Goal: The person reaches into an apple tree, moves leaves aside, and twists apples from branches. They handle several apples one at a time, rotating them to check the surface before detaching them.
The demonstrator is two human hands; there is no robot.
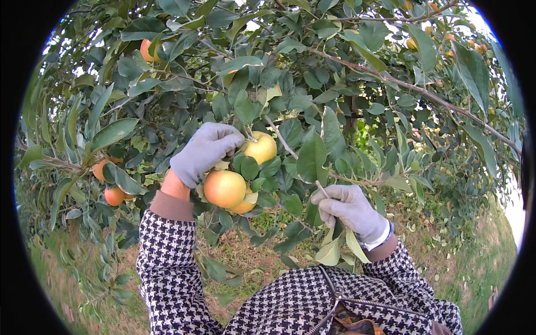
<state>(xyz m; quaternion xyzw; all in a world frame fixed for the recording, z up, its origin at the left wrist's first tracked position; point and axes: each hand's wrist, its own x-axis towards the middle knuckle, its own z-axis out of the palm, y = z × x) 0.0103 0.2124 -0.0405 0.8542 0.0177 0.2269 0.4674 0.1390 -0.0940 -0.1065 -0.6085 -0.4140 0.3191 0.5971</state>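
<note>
My left hand (202,152), in a grey glove, is closed with its fingers pinched beside the stem of a yellow apple (261,147). What lies between those fingertips is hidden. Just below this hand hangs a larger yellow apple with a red blush (224,188), and part of another apple (243,207) shows behind it. Lower and to the right, my gloved right hand (355,213) pinches a thin leafy twig (321,188) between thumb and fingers. Pale green leaves (329,252) hang below the right hand.
Dense apple foliage fills the space ahead. A long branch (413,86) slants across the upper right. More apples hang at the left, including a red-orange one (114,196), and at the upper left (149,51). Grass (469,268) covers the ground beneath.
</note>
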